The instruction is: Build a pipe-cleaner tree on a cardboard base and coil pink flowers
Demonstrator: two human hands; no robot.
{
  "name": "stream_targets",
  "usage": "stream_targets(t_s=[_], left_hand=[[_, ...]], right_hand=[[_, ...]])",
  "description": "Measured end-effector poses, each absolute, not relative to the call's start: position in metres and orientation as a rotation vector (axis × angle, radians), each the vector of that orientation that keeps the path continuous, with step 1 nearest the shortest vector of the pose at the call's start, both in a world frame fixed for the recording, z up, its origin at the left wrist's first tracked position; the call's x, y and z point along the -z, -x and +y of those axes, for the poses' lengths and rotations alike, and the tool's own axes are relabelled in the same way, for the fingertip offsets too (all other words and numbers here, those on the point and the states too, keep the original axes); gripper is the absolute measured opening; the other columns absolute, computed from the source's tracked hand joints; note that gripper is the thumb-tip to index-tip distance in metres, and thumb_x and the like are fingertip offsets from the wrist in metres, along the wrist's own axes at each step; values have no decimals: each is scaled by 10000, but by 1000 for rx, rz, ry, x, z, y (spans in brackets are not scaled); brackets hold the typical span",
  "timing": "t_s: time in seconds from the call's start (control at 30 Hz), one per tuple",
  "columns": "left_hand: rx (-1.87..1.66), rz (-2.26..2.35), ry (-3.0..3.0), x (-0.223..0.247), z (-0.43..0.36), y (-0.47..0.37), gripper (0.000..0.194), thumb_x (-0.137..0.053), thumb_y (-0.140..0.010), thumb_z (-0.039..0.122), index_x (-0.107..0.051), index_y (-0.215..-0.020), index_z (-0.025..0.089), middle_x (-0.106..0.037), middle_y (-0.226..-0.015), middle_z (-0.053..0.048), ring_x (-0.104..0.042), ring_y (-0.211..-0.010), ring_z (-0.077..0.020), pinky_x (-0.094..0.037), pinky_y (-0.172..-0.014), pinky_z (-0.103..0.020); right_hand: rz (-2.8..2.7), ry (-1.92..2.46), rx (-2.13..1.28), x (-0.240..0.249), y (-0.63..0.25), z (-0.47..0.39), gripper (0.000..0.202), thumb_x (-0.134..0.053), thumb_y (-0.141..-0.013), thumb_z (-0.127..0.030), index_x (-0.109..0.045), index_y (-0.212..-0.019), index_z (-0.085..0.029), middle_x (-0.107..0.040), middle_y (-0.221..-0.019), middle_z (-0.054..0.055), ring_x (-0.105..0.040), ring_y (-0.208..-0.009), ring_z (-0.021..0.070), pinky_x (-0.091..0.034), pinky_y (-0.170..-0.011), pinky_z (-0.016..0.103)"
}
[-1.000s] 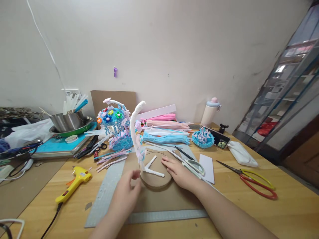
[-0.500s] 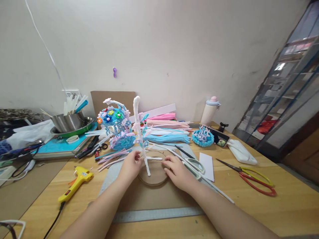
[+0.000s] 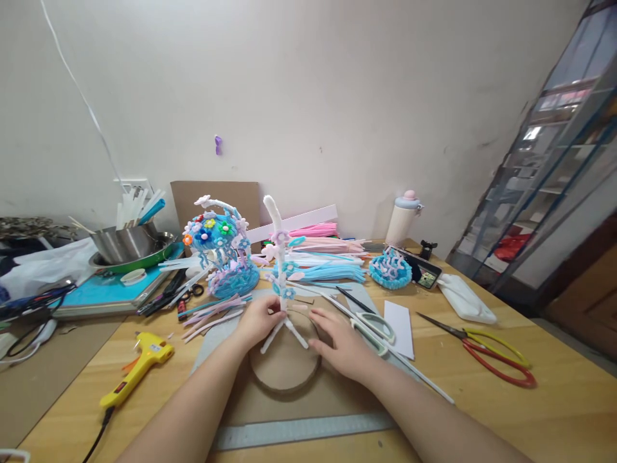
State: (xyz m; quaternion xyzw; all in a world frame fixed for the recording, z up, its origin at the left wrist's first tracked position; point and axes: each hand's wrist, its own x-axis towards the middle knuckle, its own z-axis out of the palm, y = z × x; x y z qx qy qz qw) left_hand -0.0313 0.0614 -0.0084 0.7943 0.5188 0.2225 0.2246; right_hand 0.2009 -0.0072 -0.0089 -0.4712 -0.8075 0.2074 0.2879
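A white pipe-cleaner stem (image 3: 283, 276) stands upright on a round cardboard disc (image 3: 285, 376), with small pink and blue flowers along it and a bent top. Its splayed white feet rest on the disc. My left hand (image 3: 260, 319) is closed around the stem's base, thumb and fingers pinching it; some fingers are hidden behind. On the other side, my right hand (image 3: 340, 341) lies at the disc's right edge, fingers apart, the thumb close to the right foot's tip. Whether that thumb touches the foot, I cannot tell.
Behind stand a blue flowered pipe-cleaner piece (image 3: 216, 241), bundled pipe cleaners (image 3: 332, 273) and a blue basket-like piece (image 3: 390, 270). A yellow glue gun (image 3: 139, 370) lies left. Pale-handled scissors (image 3: 373, 329), red-yellow scissors (image 3: 491, 350) and a phone (image 3: 427, 273) lie right; a ruler (image 3: 308, 429) is in front.
The stem has turned, so its feet now spread toward me to both sides. The disc sits nearer me, and my left hand has closed in on the stem's base.
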Motion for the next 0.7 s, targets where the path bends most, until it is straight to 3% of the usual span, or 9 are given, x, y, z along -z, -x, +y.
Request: stream_targets(t_s=[0.17,0.7], left_hand=[[-584,1438,-2275,10,61,30,240,-544,-885,313,-581,-1051,144,-621,-1022,-54,-615,-864,-173,-520,-756,-371],[-579,1467,-2488,8,66,31,233,-559,-872,320,-601,-1031,155,-607,-1105,-66,-575,-1010,-212,-457,-884,-447]], right_hand=[[-2300,1214,-675,11,-198,-10,605,-439,-885,-510,-392,-1380,-164,-340,-1459,94,-279,-1350,239,-154,-1131,465],[-2345,1210,-682,6,-194,-13,533,-346,-939,-449,-384,-1380,-152,-375,-1436,105,-305,-1342,204,-73,-1137,479]])
